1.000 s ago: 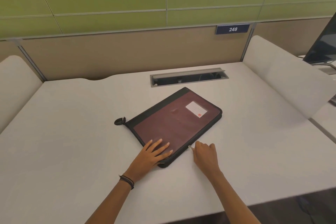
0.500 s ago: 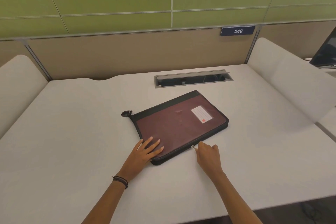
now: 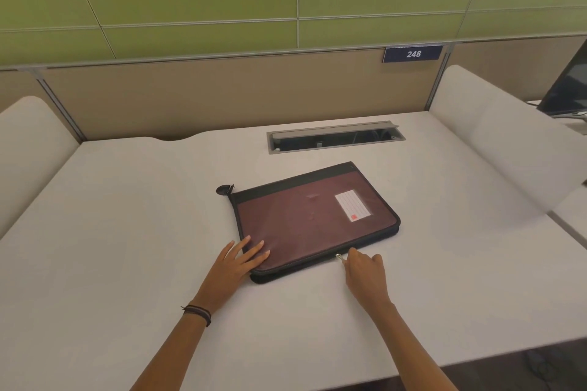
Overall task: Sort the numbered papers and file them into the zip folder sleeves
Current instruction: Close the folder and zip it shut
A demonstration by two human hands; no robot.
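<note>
A maroon zip folder with black edging and a white label lies closed and askew on the white desk. My left hand rests flat on its near left corner, fingers straight. My right hand pinches the small metal zip pull on the folder's near edge. A black strap loop sticks out at the far left corner. No numbered papers are in sight.
A grey cable hatch is set into the desk behind the folder. White padded dividers stand at the left and right. A beige partition with a "248" sign closes the back. A dark monitor sits far right.
The view has shifted slightly. My left hand has slid back toward the folder's near left corner. My right hand stays at the zip pull on the near edge.
</note>
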